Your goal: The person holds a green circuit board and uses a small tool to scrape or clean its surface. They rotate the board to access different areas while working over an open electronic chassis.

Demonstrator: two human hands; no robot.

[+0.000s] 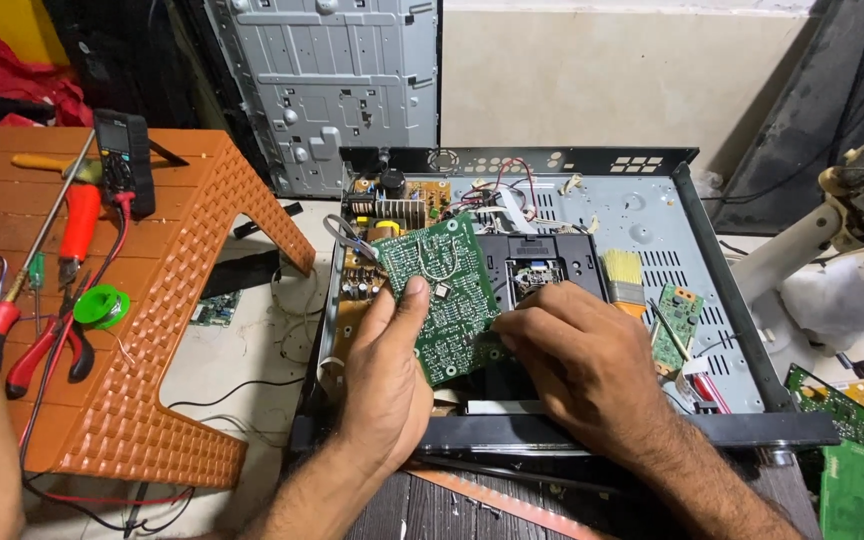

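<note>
Over the opened metal chassis [652, 215], a green circuit board [442, 295] is held tilted, solder side up. Left hand [387, 365]: fingers curled beneath the board's left edge, thumb pressed on top, a pinching grip; forearm entering from the lower edge. Right hand [577, 360]: laid palm down, fingers loosely bent, fingertips touching the board's right lower edge. Beside it, a yellow-bristled brush [624, 278] is lodged in the chassis. Pliers [47, 345] are kept on the orange stool [182, 300].

Pale plaster wall [612, 70] behind – an orange woven-pattern stool [167, 300] (tipped sideways) on the light floor [242, 365].
</note>
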